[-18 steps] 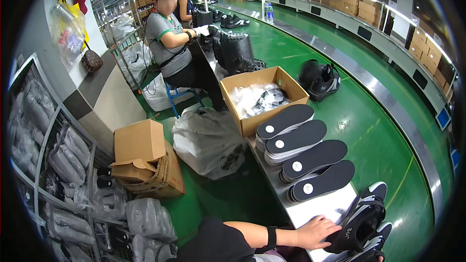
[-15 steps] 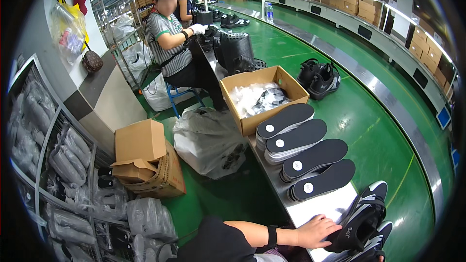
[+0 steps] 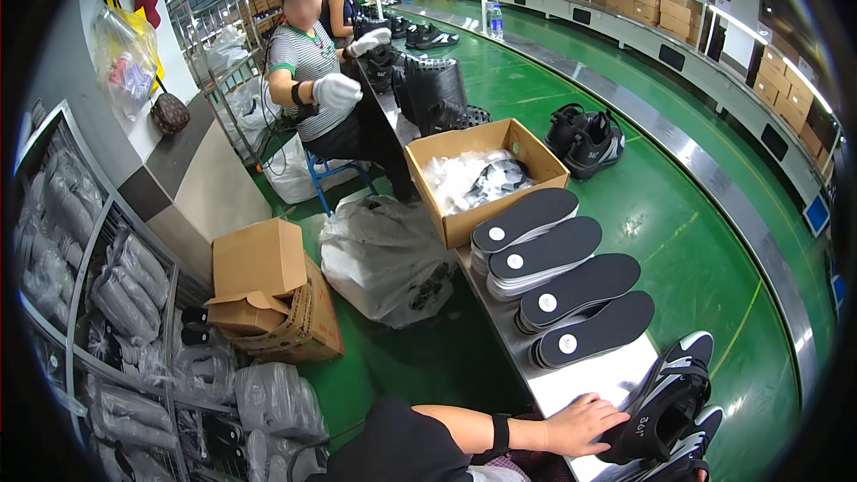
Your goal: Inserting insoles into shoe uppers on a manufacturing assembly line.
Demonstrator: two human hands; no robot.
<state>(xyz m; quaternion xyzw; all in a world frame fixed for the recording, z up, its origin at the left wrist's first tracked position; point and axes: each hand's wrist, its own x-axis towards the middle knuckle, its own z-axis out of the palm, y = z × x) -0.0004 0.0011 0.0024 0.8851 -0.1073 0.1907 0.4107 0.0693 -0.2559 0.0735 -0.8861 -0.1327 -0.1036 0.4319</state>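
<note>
My left hand (image 3: 585,424) reaches in from the lower edge, a black band on its wrist. Its fingers and thumb grip the near end of a black sneaker (image 3: 665,415) with a white-edged sole, at the lower right. A second black sneaker (image 3: 701,437) lies close beside it, partly cut off by the lower edge. Of my right hand (image 3: 702,468) only a sliver of skin shows beside that shoe; its fingers are hidden. Just beyond my left hand, several stacks of black insoles (image 3: 598,330) with round white stickers line the metal bench (image 3: 558,386).
An open carton (image 3: 427,205) of white wrapping stands past the insoles. Black shoes (image 3: 585,138) sit on the green surface (image 3: 661,223) to its right. Cartons (image 3: 268,303), a large plastic bag (image 3: 379,259) and a rack of bagged goods (image 3: 125,295) are left. A gloved co-worker (image 3: 312,80) sits ahead.
The co-worker's gloved hands have come apart, one swinging down and toward the near side, the other staying by the shoes. My left hand and the sneakers have stayed put.
</note>
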